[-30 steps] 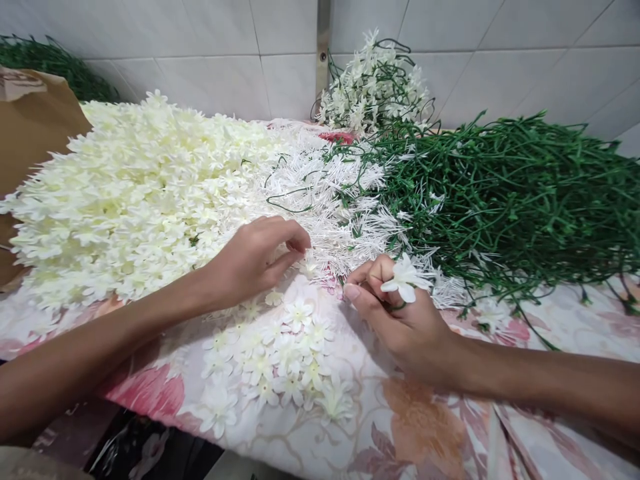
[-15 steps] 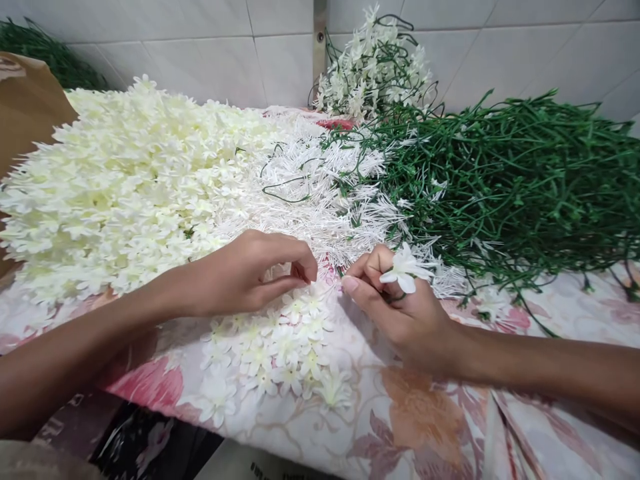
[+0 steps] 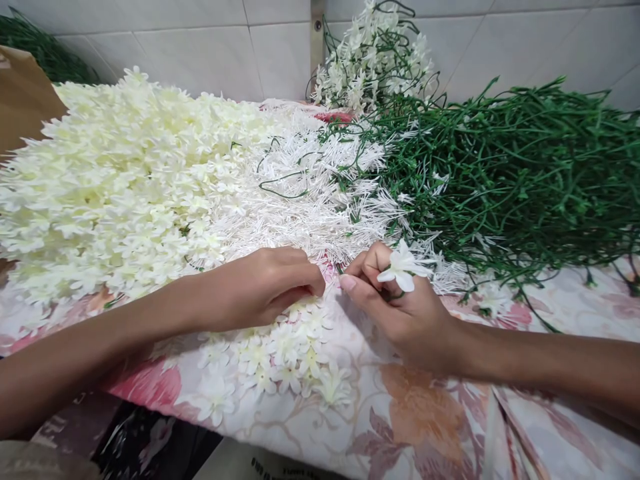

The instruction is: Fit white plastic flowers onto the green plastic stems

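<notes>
Clearly, right hand (image 3: 407, 317) grip pinching white artificial flower (image 3: 401, 269); left hand (image 3: 265, 290) curled, fingertips hidden, hold unclear.

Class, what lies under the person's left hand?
Small white artificial blossoms on a floral cloth show beside the left hand; whatever lies directly beneath the palm is covered and cannot be seen.

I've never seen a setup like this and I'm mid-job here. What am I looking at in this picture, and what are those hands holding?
This is one camera worn on a person's head, looking forward and down; there is no machine. The bare left hand curls just above small loose white flowers; whether it grips one is hidden. The right hand holds a white artificial flower in its fingers. Beyond lie a heap of cream blossoms and tangled green stems, on a floral cloth.
</notes>
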`<state>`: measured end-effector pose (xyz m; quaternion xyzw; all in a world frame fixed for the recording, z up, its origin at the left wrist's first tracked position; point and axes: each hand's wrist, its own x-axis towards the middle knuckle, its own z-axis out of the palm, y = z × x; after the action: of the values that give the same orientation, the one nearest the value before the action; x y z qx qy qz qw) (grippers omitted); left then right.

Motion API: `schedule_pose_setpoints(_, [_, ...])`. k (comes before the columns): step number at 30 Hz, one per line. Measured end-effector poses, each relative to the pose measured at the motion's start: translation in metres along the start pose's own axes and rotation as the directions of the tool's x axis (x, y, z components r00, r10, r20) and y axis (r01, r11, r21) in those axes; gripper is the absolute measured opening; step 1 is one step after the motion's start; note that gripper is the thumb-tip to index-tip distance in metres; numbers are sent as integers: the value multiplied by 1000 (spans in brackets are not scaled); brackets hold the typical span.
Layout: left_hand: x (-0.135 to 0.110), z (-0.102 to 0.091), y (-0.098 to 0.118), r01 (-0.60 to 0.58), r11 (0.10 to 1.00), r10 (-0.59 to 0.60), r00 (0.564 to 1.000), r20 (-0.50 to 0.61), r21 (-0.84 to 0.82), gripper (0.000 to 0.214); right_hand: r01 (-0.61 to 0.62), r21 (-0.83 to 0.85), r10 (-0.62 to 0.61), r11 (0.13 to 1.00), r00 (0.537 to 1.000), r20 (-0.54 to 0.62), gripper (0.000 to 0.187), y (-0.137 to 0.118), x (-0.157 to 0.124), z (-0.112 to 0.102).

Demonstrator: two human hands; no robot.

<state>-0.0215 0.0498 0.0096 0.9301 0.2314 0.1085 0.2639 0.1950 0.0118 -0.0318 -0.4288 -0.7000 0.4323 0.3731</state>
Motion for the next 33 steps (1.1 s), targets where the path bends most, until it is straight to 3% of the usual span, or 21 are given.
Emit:
schedule_pose_setpoints(7, [5,2,1,45,998,-44,999,24,-51,18,-10,-11,10,1000,1000,5,24,-4,2,-1])
schedule_pose_setpoints(12, [8,0,0,189,968,-173,979,103,-164,14,-1,-15,1,1000,1000,2,23,-5,2,-1])
schedule_pose_setpoints(16, [7,-1,-3,291,898,-253,955,154,-329,10,-7,-5,7,1000,1000,2,23,-5,2,0])
schedule_pose_setpoints(20, [9,-1,-5,361,770,-314,932,181,-526,4,-8,18,8,1000,1000,-9,26,-6,2,0])
schedule_pose_setpoints(29, [11,-12,-2,273,558,-392,919,42,-784,7,79,-109,-75,991,996,44,30,-7,-1,-3])
schedule_pose_setpoints(33, [8,-7,8,222,524,-479,875,-69,-822,12,168,-172,-161,971,985,54,30,-11,-1,-3])
